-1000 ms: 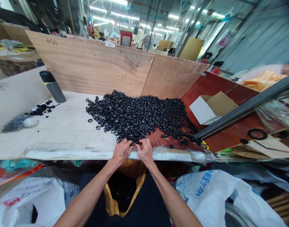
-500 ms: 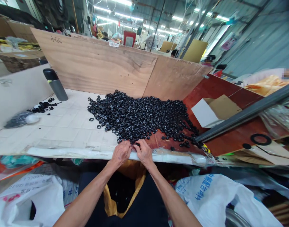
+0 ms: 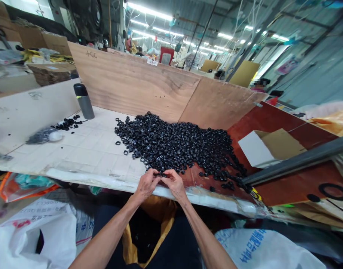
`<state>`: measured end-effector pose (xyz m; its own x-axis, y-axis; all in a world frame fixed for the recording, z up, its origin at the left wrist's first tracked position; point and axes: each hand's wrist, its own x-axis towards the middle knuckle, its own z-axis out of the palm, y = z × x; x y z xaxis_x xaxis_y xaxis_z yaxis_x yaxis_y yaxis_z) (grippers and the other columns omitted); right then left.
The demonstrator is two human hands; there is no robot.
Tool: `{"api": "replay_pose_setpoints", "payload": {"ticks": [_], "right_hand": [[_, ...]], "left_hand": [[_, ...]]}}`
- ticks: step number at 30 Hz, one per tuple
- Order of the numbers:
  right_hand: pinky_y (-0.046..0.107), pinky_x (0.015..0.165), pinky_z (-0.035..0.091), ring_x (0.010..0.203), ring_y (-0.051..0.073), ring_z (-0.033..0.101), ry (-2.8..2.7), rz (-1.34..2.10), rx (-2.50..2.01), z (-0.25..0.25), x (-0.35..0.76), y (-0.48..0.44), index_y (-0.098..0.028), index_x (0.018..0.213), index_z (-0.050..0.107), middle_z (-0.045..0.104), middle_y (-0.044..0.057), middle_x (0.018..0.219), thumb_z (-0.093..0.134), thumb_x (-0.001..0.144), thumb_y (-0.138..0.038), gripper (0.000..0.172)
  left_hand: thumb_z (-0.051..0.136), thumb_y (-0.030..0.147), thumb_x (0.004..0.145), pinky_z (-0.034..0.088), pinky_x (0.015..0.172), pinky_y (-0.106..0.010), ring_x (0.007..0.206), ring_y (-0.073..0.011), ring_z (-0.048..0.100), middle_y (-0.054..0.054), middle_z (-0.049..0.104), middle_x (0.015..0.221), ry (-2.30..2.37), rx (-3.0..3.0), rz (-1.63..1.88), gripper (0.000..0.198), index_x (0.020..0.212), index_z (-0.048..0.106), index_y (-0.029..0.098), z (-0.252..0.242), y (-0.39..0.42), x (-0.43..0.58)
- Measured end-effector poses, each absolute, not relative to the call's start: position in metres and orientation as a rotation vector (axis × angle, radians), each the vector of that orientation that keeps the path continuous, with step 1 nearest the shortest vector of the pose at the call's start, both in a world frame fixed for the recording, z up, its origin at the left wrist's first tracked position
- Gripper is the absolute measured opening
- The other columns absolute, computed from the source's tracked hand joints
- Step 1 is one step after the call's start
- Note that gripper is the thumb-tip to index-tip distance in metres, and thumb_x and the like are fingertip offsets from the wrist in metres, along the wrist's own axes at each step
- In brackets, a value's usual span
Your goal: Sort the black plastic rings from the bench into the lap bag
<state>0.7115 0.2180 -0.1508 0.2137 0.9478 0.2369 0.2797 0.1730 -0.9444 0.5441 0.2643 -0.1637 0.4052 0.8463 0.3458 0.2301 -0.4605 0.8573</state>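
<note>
My left hand (image 3: 147, 184) and my right hand (image 3: 173, 184) meet at the front edge of the table, thumbs and forefingers pinched together. Between the fingertips shows a small black ring-shaped part, mostly covered by the fingers. Just beyond the hands spreads a big heap of small black plastic rings (image 3: 177, 144), some of them looking six-sided. Below the hands, between the legs, an open yellow bag (image 3: 126, 243) has dark contents that I cannot make out singly.
Wooden boards (image 3: 137, 82) wall the back. On the left stand a grey bottle (image 3: 85, 104) and a clear bag of dark parts (image 3: 38, 136). An open carton (image 3: 255, 149) and a slanting metal bar (image 3: 294, 160) are at right. White sacks (image 3: 36, 231) flank the legs.
The view has turned, so the table appears shifted right and tilted. Both hands stay together at the table edge, with the fingers slightly differently bent.
</note>
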Motion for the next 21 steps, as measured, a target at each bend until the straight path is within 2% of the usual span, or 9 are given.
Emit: {"api": "replay_pose_setpoints", "payload": {"ticks": [6,12,16,19,21], "right_hand": [[0.034,0.083,0.057,0.093,0.021,0.068,-1.348,0.587,-1.312,-0.1512,0.7091,0.2144,-0.02,0.097,0.075,0.071,0.007,0.1,0.07,0.085,-0.036,0.02],[0.032,0.078,0.058,0.092,0.019,0.066,-1.339,0.551,-1.283,-0.15,0.7081,0.2135,-0.021,0.1,0.077,0.067,0.008,0.102,0.069,0.086,-0.033,0.019],[0.03,0.071,0.057,0.083,0.018,0.065,-1.358,0.597,-1.313,-0.1536,0.7082,0.2159,-0.022,0.102,0.076,0.068,0.006,0.098,0.069,0.086,-0.033,0.021],[0.029,0.069,0.056,0.078,0.017,0.065,-1.311,0.619,-1.311,-0.1524,0.7081,0.2163,-0.021,0.096,0.073,0.068,0.004,0.091,0.072,0.083,-0.033,0.018],[0.03,0.072,0.057,0.082,0.018,0.066,-1.321,0.61,-1.293,-0.1499,0.708,0.2154,-0.021,0.093,0.073,0.068,0.005,0.092,0.071,0.083,-0.032,0.015]], "left_hand": [[0.068,0.026,0.084,0.061,0.074,-0.029,0.079,-0.0161,0.072,-0.003,0.072,0.095,0.817,1.649,1.067,0.024,0.107,0.064,0.018,-0.1645,0.2707,0.5437],[0.068,0.02,0.083,0.06,0.076,-0.031,0.078,-0.0164,0.071,-0.005,0.074,0.097,0.863,1.803,1.065,0.021,0.104,0.068,0.019,-0.1696,0.2726,0.5477],[0.072,0.024,0.082,0.061,0.076,-0.031,0.081,-0.0177,0.073,-0.003,0.076,0.095,0.825,1.712,1.034,0.025,0.106,0.067,0.02,-0.1703,0.2715,0.547],[0.072,0.026,0.082,0.062,0.078,-0.031,0.082,-0.0178,0.074,-0.002,0.076,0.096,0.761,1.629,0.983,0.027,0.108,0.067,0.02,-0.1655,0.271,0.5449],[0.07,0.026,0.083,0.061,0.077,-0.031,0.081,-0.0174,0.074,-0.003,0.076,0.096,0.773,1.619,0.973,0.026,0.108,0.068,0.02,-0.1609,0.271,0.5441]]}}
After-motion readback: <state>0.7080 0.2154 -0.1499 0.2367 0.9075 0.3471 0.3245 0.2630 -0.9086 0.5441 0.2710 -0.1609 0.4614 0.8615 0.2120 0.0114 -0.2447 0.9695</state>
